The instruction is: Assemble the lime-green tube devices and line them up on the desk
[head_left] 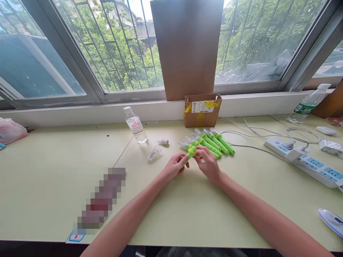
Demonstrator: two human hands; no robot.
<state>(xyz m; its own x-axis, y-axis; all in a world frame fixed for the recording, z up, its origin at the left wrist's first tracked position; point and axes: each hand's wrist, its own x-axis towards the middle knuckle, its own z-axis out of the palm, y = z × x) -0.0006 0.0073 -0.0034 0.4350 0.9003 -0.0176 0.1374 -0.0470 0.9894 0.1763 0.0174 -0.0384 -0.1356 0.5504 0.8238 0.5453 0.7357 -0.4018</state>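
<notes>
In the middle of the table, my left hand (pixel 175 165) is wrapped round a green plastic handle with a ribbed, flared collar (pixel 191 151). My right hand (pixel 209 165) has its thumb and fingertips closed against the collar's right side. Just beyond the hands lie several similar green handles (pixel 226 144) in a slanting row, each with a clear tube at its far end. To the left of the hands are a clear plastic piece (pixel 154 152) and a small clear-and-white cylinder (pixel 163 142). The lower part of the held handle is hidden by my left fingers.
A water bottle (pixel 135 125) stands back left, and an open cardboard box (pixel 203 113) stands by the sill. On the right are a power strip (pixel 308 162), cables, another bottle (pixel 308 104) and a white mouse (pixel 326 130). A pixelated patch covers something front left.
</notes>
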